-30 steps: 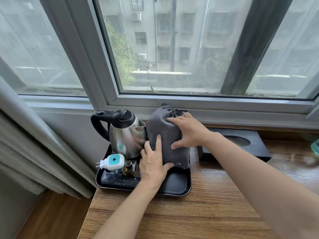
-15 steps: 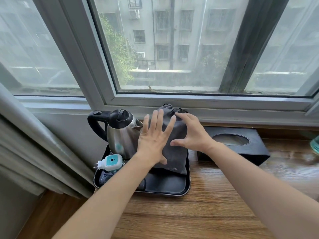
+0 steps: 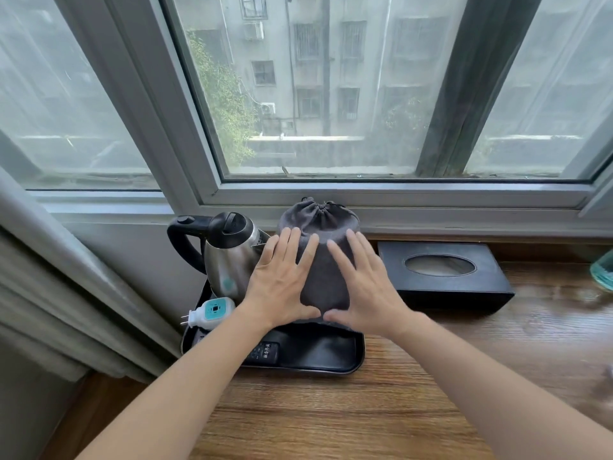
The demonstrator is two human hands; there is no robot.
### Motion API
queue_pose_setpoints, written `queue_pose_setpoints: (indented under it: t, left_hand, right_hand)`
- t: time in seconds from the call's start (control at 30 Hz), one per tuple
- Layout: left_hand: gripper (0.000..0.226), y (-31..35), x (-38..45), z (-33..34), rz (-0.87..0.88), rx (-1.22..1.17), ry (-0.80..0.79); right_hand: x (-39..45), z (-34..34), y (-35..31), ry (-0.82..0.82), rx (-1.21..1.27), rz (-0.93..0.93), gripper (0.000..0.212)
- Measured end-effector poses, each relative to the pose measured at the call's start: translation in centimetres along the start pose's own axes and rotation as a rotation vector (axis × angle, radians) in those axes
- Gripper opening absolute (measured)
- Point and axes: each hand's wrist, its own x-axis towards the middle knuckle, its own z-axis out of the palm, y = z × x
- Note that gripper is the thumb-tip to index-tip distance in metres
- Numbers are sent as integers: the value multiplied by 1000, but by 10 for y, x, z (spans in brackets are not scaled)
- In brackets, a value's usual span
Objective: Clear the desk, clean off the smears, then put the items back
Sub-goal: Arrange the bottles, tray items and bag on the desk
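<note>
Not much to report on the person honestly. Both forearms come in from the bottom edge bare all the way, no sleeve or cuff showing anywhere in view. The left hand [image 3: 282,280] and right hand [image 3: 366,287] have nothing on them either: no rings, no watch, no bracelet or band at the wrists, no gloves. Fingernails look short and plain, no polish as far as I can tell.

Grey drawstring pouch [image 3: 323,260] upright, cinched shut, on black tray [image 3: 331,355] beside steel kettle [image 3: 229,260]
</note>
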Motion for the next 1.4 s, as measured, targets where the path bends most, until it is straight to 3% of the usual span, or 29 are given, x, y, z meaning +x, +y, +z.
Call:
queue_pose_setpoints:
  t: [0.1,0.2,0.43,0.53,0.77,1.17,1.4]
  left_hand:
    - [142,3,-15,6,-19,-50,44]
    - [133,13,-28,7,-37,-109,56]
    - [88,54,-51,9,-195,-533,121]
    - [70,77,-51,2,-194,-617,105]
    - [57,153,-30,-13,10,-757,-28]
    - [63,329,27,-56,410,-828,-143]
    - [63,408,55,-75,434,-909,-196]
  right_hand:
    - [-23,17,-8,-63,-103,14,139]
    - [-32,24,-10,-58,-89,78,132]
    - [-55,13,-10,-72,-45,205,101]
    - [-82,-1,-5,-85,-70,314,77]
    - [-183,-42,21,-37,-163,538,42]
    - [-339,-121,93,92,-306,1034,38]
    - [-374,-166,153,90,-244,1188,38]
